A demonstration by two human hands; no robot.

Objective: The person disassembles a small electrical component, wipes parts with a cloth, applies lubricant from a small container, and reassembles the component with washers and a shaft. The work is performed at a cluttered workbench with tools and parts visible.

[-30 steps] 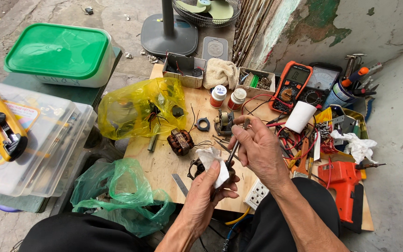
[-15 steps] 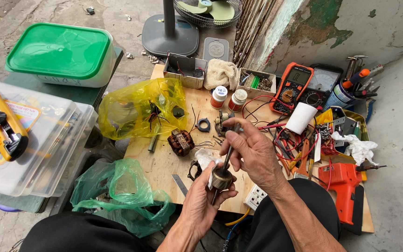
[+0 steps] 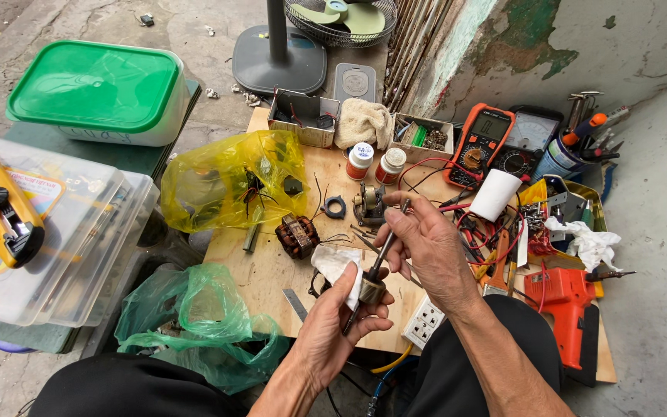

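A rotor (image 3: 373, 290) is being gripped in the left hand (image 3: 332, 328) with a rag (image 3: 336, 263), above the bench (image 3: 264, 270); its shaft (image 3: 387, 243), slanting up-right, is being pinched by the right hand (image 3: 430, 251), the nearer grip to its tip
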